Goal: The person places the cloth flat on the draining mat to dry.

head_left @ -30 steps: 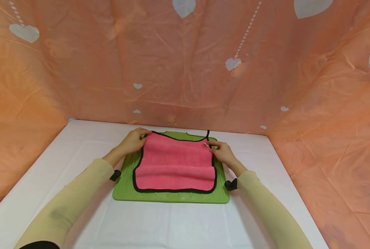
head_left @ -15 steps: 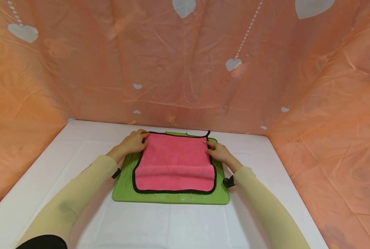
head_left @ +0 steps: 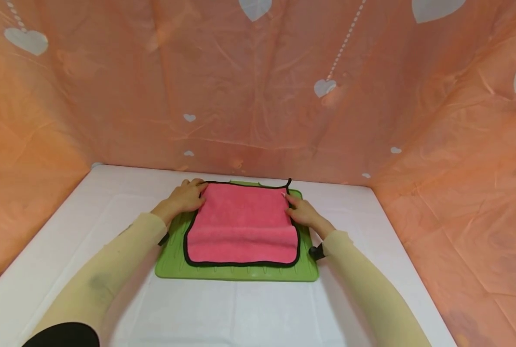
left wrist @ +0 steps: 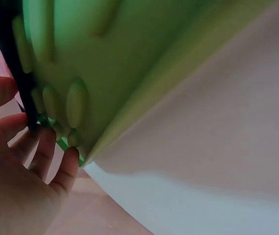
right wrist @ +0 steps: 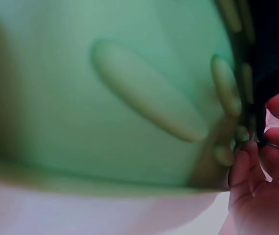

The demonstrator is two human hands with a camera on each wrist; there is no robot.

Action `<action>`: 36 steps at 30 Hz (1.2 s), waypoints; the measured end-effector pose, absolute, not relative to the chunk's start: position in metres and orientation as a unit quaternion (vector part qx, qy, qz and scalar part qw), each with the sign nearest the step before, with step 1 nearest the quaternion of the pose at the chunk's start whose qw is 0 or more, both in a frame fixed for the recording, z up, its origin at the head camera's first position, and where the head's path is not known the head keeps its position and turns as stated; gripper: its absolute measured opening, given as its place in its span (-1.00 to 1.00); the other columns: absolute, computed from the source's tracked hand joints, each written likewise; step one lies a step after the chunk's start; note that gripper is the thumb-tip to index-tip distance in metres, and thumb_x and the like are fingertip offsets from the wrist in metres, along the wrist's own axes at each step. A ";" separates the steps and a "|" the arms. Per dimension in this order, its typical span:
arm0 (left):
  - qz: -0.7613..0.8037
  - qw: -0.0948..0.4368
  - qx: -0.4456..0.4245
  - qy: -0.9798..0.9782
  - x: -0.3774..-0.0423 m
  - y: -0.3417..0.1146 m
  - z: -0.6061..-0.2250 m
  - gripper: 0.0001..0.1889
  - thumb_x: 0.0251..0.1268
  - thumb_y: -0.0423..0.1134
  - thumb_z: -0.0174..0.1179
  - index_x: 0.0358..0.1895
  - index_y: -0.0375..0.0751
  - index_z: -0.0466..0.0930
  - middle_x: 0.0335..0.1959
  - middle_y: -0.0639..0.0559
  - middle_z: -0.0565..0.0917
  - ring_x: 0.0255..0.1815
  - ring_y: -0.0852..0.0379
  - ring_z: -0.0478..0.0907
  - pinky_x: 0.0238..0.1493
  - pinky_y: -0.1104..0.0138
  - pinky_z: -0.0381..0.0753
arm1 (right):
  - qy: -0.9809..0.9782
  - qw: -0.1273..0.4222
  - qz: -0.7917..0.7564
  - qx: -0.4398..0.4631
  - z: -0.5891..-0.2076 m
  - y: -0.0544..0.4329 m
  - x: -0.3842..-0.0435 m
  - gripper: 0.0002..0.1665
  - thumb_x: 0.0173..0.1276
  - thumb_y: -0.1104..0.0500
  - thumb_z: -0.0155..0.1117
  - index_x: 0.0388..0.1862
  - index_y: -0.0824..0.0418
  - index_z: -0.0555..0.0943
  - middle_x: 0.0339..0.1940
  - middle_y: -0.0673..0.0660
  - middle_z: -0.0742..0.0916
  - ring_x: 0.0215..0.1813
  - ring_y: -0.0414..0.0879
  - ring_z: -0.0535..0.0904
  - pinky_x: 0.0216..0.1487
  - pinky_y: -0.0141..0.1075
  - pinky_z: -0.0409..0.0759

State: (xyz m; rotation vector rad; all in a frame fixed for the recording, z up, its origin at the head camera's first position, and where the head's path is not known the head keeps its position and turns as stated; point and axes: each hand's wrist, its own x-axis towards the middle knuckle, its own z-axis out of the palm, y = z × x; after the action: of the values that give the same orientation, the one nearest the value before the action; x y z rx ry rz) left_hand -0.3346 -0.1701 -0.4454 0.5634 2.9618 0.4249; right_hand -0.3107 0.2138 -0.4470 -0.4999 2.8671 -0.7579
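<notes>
A pink cloth (head_left: 245, 207) with black edging lies over a ribbed green mat (head_left: 236, 273). At the cloth's far left corner, my left hand (head_left: 185, 196) pinches the edge. The far right corner is held by my right hand (head_left: 303, 212), beside a small white tag (head_left: 284, 194). In the left wrist view, the left hand's fingers (left wrist: 45, 149) meet the black border near the mat's corner. The right wrist view shows the right fingers (right wrist: 242, 176) at the dark border, over the raised ribs of the mat. A fold crosses the cloth's near part.
A white-covered table (head_left: 240, 313) surrounds the mat. Behind and at both sides hang orange curtains (head_left: 258, 96) with pale hearts. A black loop (head_left: 289, 183) sticks out past the cloth's far right corner.
The cloth's far edge, sagging one second ago, is now nearly straight. My left hand has shifted slightly, and my right hand has moved a little left. Both keep their corners.
</notes>
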 end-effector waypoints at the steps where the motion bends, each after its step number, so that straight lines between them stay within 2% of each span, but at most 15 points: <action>1: 0.140 0.047 0.185 0.971 -0.335 -0.171 -0.446 -0.40 0.58 -0.16 0.01 0.57 -0.35 0.27 0.57 -0.34 0.23 0.49 -0.48 0.17 0.36 -0.30 0.35 | 0.951 0.064 -0.254 -0.166 -0.447 0.214 -0.310 -0.29 0.54 0.21 0.09 0.60 0.40 0.26 0.54 0.47 0.39 0.52 0.38 0.34 0.52 0.15 0.30; 5: 0.157 0.027 0.198 0.967 -0.329 -0.174 -0.447 -0.40 0.57 -0.16 0.04 0.54 -0.41 0.29 0.54 -0.39 0.26 0.47 -0.52 0.21 0.38 -0.29 0.34 | 0.946 0.050 -0.276 -0.161 -0.446 0.219 -0.305 -0.26 0.54 0.18 0.14 0.58 0.46 0.25 0.58 0.46 0.32 0.56 0.38 0.26 0.55 0.16 0.22; 7: 0.169 0.008 0.210 0.963 -0.323 -0.175 -0.446 -0.40 0.54 -0.18 0.08 0.51 -0.45 0.32 0.51 -0.43 0.31 0.45 -0.53 0.25 0.38 -0.29 0.34 | 0.941 0.034 -0.295 -0.162 -0.446 0.222 -0.298 -0.28 0.53 0.19 0.18 0.55 0.48 0.29 0.57 0.47 0.34 0.51 0.39 0.34 0.52 0.18 0.27; 9: 0.180 -0.017 0.226 0.957 -0.315 -0.176 -0.444 -0.41 0.50 -0.21 0.13 0.47 -0.48 0.37 0.46 -0.47 0.36 0.41 -0.54 0.30 0.36 -0.29 0.36 | 0.935 0.016 -0.314 -0.166 -0.445 0.225 -0.288 -0.32 0.52 0.21 0.20 0.51 0.48 0.35 0.54 0.46 0.39 0.40 0.38 0.48 0.44 0.19 0.39; 12: 0.193 -0.051 0.247 0.948 -0.301 -0.178 -0.442 -0.44 0.47 -0.23 0.19 0.41 -0.51 0.43 0.40 -0.48 0.42 0.39 -0.51 0.35 0.33 -0.28 0.41 | 0.924 -0.023 -0.337 -0.177 -0.444 0.228 -0.269 -0.41 0.49 0.27 0.24 0.43 0.47 0.45 0.45 0.44 0.50 0.15 0.31 0.66 0.19 0.15 0.60; 16: 0.215 -0.082 0.274 0.934 -0.278 -0.182 -0.437 -0.49 0.43 -0.27 0.26 0.34 -0.51 0.50 0.34 -0.44 0.49 0.35 -0.42 0.45 0.28 -0.23 0.49 | 0.911 -0.075 -0.350 -0.204 -0.441 0.231 -0.243 -0.51 0.43 0.35 0.29 0.32 0.44 0.54 0.30 0.39 0.61 0.01 0.19 0.68 -0.04 0.02 0.69; 21: 0.232 -0.100 0.311 0.916 -0.247 -0.184 -0.433 -0.61 0.40 -0.32 0.32 0.21 -0.42 0.59 0.22 -0.29 0.58 0.22 -0.27 0.59 0.21 -0.13 0.59 | 0.896 -0.109 -0.363 -0.229 -0.441 0.236 -0.214 -0.59 0.40 0.41 0.32 0.21 0.40 0.62 0.15 0.29 0.68 -0.04 0.11 0.66 -0.09 -0.08 0.71; 29: 0.230 -0.122 0.386 0.885 -0.201 -0.191 -0.438 -0.78 0.29 -0.38 0.43 -0.04 -0.24 0.68 -0.07 0.02 0.67 -0.11 0.02 0.69 -0.05 0.09 0.71 | 0.873 -0.096 -0.378 -0.294 -0.449 0.241 -0.179 -0.67 0.31 0.46 0.42 0.05 0.32 0.68 -0.03 0.18 0.71 -0.14 -0.06 0.67 -0.20 -0.29 0.71; 34: 0.224 -0.094 0.421 0.874 -0.189 -0.194 -0.447 -0.74 0.23 -0.36 0.49 -0.05 -0.15 0.70 -0.13 0.14 0.65 -0.15 0.16 0.64 -0.09 0.20 0.70 | 0.867 -0.064 -0.355 -0.344 -0.454 0.240 -0.171 -0.70 0.30 0.43 0.46 -0.01 0.26 0.71 -0.08 0.10 0.73 -0.19 -0.04 0.66 -0.22 -0.26 0.69; 36: 0.215 -0.083 0.430 0.873 -0.187 -0.194 -0.452 -0.75 0.24 -0.32 0.49 -0.05 -0.11 0.71 -0.14 0.16 0.65 -0.13 0.19 0.63 -0.07 0.21 0.69 | 0.873 -0.054 -0.333 -0.351 -0.456 0.238 -0.171 -0.71 0.29 0.40 0.49 -0.03 0.22 0.73 -0.07 0.05 0.73 -0.16 -0.04 0.65 -0.17 -0.24 0.68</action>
State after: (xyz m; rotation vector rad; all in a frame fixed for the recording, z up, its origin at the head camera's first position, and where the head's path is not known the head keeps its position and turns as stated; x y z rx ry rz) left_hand -0.1871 -0.1939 -0.4516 1.4284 2.8974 0.7123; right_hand -0.1708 0.2382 -0.4560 -1.1422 2.8431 -1.0850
